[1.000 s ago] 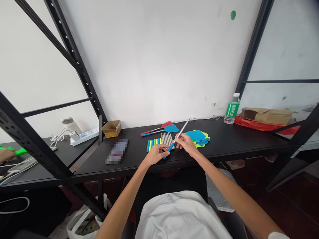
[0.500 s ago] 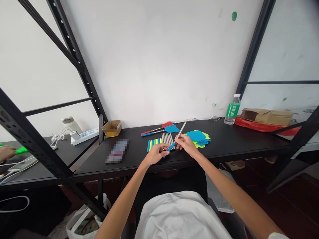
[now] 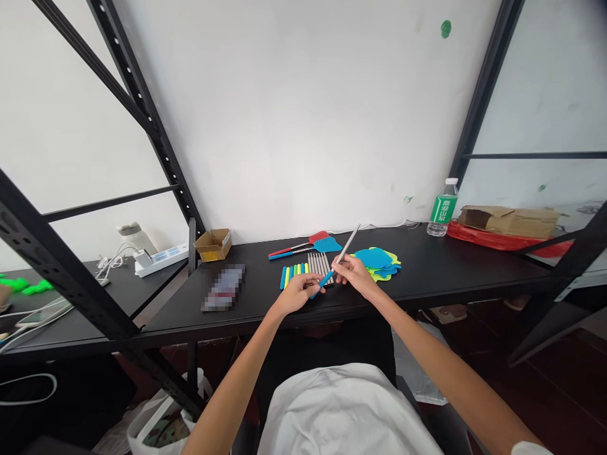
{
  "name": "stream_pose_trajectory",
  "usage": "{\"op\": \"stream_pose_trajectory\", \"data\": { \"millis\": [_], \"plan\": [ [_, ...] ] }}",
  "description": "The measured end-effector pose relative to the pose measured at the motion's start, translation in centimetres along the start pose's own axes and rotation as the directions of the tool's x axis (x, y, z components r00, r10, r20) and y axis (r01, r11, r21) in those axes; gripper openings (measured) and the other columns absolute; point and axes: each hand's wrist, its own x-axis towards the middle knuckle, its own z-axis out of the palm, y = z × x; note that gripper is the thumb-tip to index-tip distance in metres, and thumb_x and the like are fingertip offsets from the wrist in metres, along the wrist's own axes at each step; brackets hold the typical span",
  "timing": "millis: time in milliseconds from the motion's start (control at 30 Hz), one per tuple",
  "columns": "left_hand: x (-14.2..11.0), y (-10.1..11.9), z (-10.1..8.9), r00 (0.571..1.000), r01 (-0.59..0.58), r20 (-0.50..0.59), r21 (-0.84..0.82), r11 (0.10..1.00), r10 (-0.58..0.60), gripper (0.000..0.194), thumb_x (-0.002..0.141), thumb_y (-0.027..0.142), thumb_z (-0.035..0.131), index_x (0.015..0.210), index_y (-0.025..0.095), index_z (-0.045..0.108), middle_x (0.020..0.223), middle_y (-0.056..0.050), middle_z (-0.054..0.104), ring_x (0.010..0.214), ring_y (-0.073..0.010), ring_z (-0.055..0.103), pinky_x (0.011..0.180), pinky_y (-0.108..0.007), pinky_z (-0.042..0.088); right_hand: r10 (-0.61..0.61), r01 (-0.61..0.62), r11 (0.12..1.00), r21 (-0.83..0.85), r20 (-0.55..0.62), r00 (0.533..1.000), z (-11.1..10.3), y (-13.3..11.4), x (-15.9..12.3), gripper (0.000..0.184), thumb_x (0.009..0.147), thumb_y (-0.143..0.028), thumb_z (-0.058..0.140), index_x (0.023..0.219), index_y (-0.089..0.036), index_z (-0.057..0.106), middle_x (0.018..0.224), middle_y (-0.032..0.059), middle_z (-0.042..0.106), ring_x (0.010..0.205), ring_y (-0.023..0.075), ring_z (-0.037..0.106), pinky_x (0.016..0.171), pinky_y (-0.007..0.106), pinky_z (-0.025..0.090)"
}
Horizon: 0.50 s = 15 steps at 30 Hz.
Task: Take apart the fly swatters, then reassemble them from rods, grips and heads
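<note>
My left hand [image 3: 298, 292] is closed around the lower end of a blue handle [image 3: 323, 282] at the front of the black table [image 3: 427, 272]. My right hand [image 3: 351, 270] pinches the thin metal rod [image 3: 348, 243] that runs up and to the right out of that handle. Just behind my hands lie a row of blue and yellow-green handles [image 3: 293, 273] and a row of bare metal rods [image 3: 318, 262]. A pile of blue and yellow-green swatter heads [image 3: 379, 260] sits to the right of my right hand. Two assembled swatters, one red and one blue [image 3: 310, 243], lie further back.
A small open cardboard box [image 3: 213, 244] and a blurred flat item [image 3: 224, 288] are on the table's left. A water bottle [image 3: 442, 208], a brown box [image 3: 509, 220] on a red tray stand at the right. Black rack posts flank the table. A power strip [image 3: 159, 258] lies on the left table.
My hands and the rod have barely shifted. At the far left, another person's hand has drawn out of view, leaving green items on the left table.
</note>
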Motion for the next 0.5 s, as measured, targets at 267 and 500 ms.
{"op": "stream_pose_trajectory", "data": {
  "millis": [267, 500],
  "plan": [
    [-0.07, 0.28, 0.05, 0.999, 0.019, -0.041, 0.009, 1.0, -0.018, 0.047, 0.084, 0.039, 0.067, 0.121, 0.01, 0.066, 0.09, -0.009, 0.07, 0.072, -0.0158, 0.058, 0.065, -0.028, 0.044, 0.013, -0.012, 1.0, -0.021, 0.021, 1.0, 0.02, 0.59, 0.04, 0.04, 0.082, -0.054, 0.071, 0.1, -0.019, 0.065, 0.078, 0.0031, 0.067, 0.06, 0.015, 0.063, 0.049, 0.023, 0.044],
    [-0.08, 0.34, -0.15, 1.0, 0.011, -0.016, 0.045, 0.999, -0.01, 0.035, 0.085, 0.035, 0.063, 0.112, 0.014, 0.071, 0.088, -0.006, 0.069, 0.072, -0.0151, 0.056, 0.066, -0.026, 0.042, 0.023, -0.022, 0.999, -0.028, 0.024, 0.999, 0.07, 0.66, 0.07, 0.041, 0.084, -0.055, 0.069, 0.099, -0.017, 0.068, 0.081, 0.0055, 0.069, 0.061, 0.0156, 0.064, 0.049, 0.023, 0.044]
  ]
}}
